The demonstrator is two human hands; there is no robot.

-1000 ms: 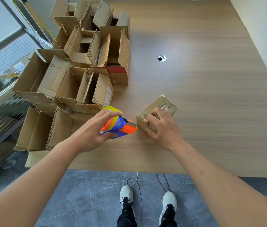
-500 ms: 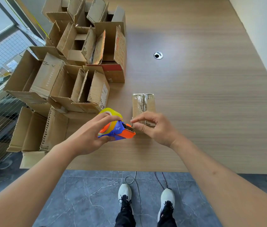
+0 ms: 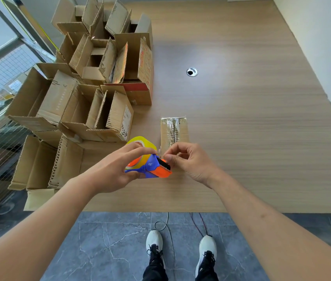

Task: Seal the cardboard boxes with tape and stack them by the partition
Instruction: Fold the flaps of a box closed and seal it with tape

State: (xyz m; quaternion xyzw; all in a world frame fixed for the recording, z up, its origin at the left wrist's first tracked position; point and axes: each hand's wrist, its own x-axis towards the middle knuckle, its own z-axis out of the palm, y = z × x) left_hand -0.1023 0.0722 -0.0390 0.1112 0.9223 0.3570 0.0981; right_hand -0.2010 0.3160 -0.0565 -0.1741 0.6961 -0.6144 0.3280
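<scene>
A small closed cardboard box [image 3: 173, 130] with shiny tape over its top seam lies on the wooden table [image 3: 251, 122], just beyond my hands. My left hand [image 3: 115, 169] grips an orange and blue tape dispenser [image 3: 150, 167] loaded with a yellow tape roll [image 3: 140, 141]. My right hand [image 3: 187, 159] pinches the loose tape end at the dispenser's mouth, thumb and fingers curled, just in front of the box's near end.
Several open cardboard boxes [image 3: 91, 110] with raised flaps are piled at the table's left side, beside a glass and wire-mesh partition [image 3: 0, 78]. A round cable grommet [image 3: 192, 72] sits mid-table. A white wall runs along the right. My feet stand on grey tiles below the table edge.
The small box was turned from a skewed angle to lie lengthwise away from me. My right hand left the box and came to the dispenser's mouth, pinching the tape end.
</scene>
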